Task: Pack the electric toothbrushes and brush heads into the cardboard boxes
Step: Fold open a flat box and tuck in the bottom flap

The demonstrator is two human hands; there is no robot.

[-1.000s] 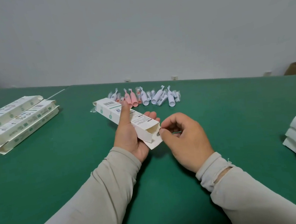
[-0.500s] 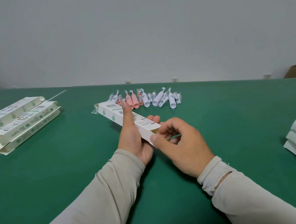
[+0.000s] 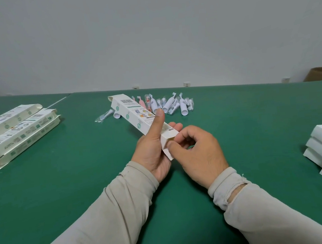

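There was a single view, from a camera worn on the person's head. It looked forward and somewhat down across the green tabletop [image 3: 236,134] toward a plain grey wall [image 3: 147,34] at the far edge. Both sleeves entered from the bottom corners, and the hands [image 3: 178,151] sat close to the lens, just below frame centre. The wide angle took in the tabletop from its left side to its right, with edges slightly bowed. No second view overlapped it.
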